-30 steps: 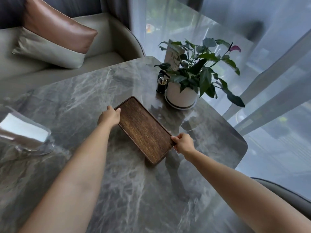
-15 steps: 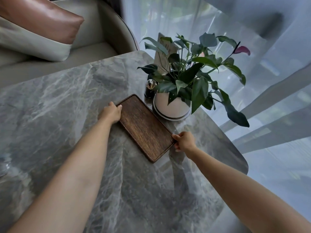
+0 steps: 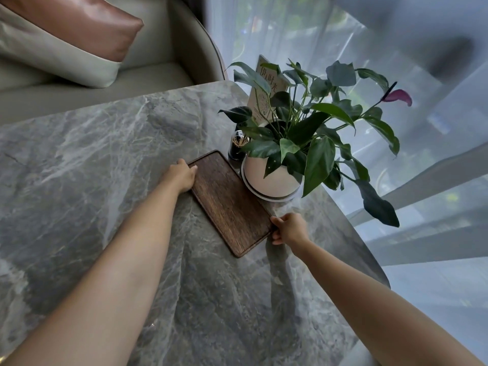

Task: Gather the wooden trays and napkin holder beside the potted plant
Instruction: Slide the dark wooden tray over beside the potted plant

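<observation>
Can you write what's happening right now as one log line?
step: placing tray | wooden tray flat on table, beside potted plant | left hand, right hand gripping opposite ends

This is looking like a café or restaurant seating corner. A printed table card (image 3: 264, 94) is standing behind the potted plant (image 3: 295, 143) on a grey marble table (image 3: 105, 159), a toothpick holder (image 3: 238, 144) is sitting just beside the plant's pot, and a cushioned sofa (image 3: 148, 75) is curving beyond it by sheer curtains (image 3: 435, 180).
</observation>
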Motion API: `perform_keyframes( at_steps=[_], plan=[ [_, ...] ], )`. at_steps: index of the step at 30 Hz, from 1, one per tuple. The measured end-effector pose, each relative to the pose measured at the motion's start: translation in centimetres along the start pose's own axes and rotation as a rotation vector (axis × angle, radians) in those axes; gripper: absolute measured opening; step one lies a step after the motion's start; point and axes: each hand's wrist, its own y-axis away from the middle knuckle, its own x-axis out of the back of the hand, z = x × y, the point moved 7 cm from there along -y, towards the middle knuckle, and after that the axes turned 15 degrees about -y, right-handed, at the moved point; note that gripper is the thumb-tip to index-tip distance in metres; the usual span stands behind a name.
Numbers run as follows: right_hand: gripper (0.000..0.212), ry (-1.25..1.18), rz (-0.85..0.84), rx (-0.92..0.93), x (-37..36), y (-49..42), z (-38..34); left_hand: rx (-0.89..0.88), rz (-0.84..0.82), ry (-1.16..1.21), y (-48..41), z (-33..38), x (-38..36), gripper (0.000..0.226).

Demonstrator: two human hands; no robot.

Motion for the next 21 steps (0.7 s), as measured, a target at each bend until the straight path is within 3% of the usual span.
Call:
perform_keyframes(
  at_steps=[6, 10, 16, 21],
  plan=[
    [0.028, -0.019, -0.018, 0.008, -0.2, 0.3, 0.3, -0.037, -0.012, -0.005, 0.1, 0.1, -0.3, 0.063],
    [0.014, 0.024, -0.017, 0.029, -0.3, 0.8, 0.1, -0.073, 0.016, -0.034, 1.1, -0.1, -0.2, 0.062],
    [0.038, 0.312, 0.09, 0.281, -0.6, 3.5, -2.7, -0.117, 0.209, -0.273, 4.5, -1.9, 2.1, 0.06],
    [0.045, 0.533, -0.028, 0.409, -4.2, 7.0, -5.9, -0.144, 0.285, -0.414, 7.4, -5.1, 3.6, 0.064]
  ],
)
